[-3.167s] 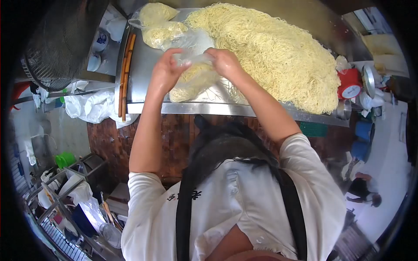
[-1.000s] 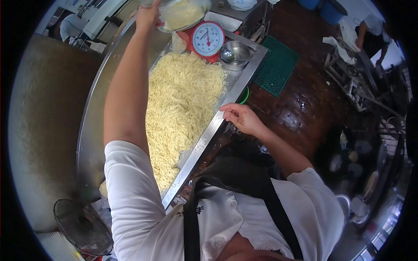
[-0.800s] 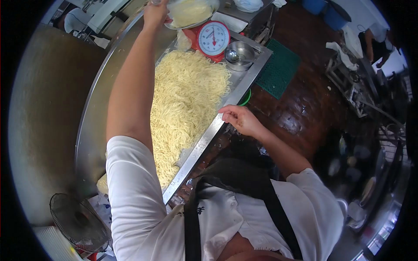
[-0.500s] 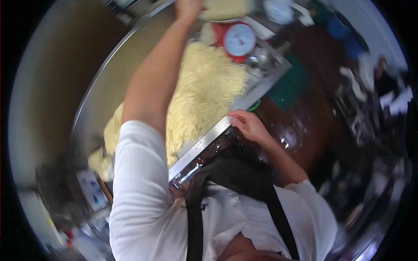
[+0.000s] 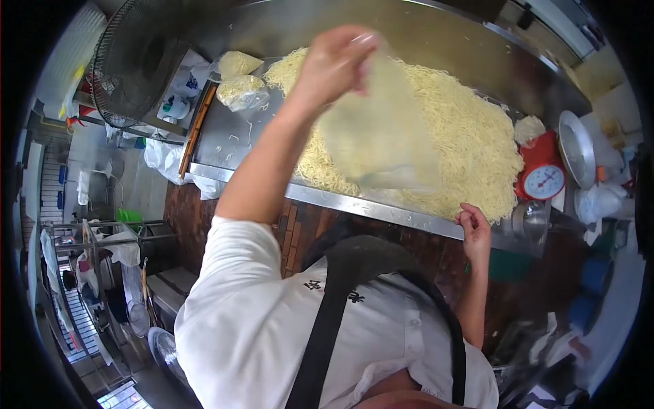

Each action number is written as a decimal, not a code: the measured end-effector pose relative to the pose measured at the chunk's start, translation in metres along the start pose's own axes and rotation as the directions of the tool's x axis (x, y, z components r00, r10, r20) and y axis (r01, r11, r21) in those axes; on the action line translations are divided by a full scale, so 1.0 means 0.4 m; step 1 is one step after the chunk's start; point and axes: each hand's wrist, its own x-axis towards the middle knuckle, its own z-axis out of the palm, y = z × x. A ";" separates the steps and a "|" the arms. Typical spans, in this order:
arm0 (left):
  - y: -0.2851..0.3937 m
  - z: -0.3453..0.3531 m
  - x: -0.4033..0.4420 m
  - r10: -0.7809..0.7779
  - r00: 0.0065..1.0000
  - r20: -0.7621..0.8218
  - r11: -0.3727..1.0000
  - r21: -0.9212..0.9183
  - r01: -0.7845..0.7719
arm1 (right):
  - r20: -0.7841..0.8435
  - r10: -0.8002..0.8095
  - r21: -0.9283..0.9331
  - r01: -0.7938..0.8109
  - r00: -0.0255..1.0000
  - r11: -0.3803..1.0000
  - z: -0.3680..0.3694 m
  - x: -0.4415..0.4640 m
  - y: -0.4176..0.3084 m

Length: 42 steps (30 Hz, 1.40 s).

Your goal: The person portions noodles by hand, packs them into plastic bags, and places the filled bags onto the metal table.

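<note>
My left hand (image 5: pixel 340 65) is closed on the upper part of a thin clear plastic bag (image 5: pixel 385 129). The bag hangs spread out and slightly blurred above a wide heap of pale yellow noodles (image 5: pixel 470 136), which shows through it. The noodles lie on a metal worktable (image 5: pixel 228 140) with a raised front rim. My right hand (image 5: pixel 475 230) rests by that rim on the right, its fingers loosely bent and slightly apart, with nothing in them. Two tied bags of noodles (image 5: pixel 242 94) sit at the heap's left end.
A red dial scale (image 5: pixel 543 176) stands at the table's right end, with a metal pan (image 5: pixel 575 150) beside it. A clear round container (image 5: pixel 531 219) sits in the right front corner. On the left are a wooden stick (image 5: pixel 197 129) along the table's edge and a large fan (image 5: pixel 133 65).
My view has swung left along the table. My left hand, earlier reaching toward the pan by the scale, now holds the plastic bag over the noodles. My right hand stays near the front rim.
</note>
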 end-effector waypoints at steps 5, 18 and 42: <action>-0.367 -0.563 0.097 -0.143 0.903 -0.405 0.812 0.474 0.341 | 0.002 0.008 -0.057 -0.008 1.000 0.998 0.101 0.042 -0.071; -0.675 -0.021 0.091 0.084 0.991 0.108 0.928 0.354 -0.117 | 0.145 0.062 -0.368 -0.004 0.988 0.930 0.065 -0.014 -0.071; -0.423 0.912 -0.300 -0.589 0.663 0.462 0.805 0.264 0.531 | -0.742 -0.581 -0.668 -0.449 0.335 0.593 -1.907 0.535 0.336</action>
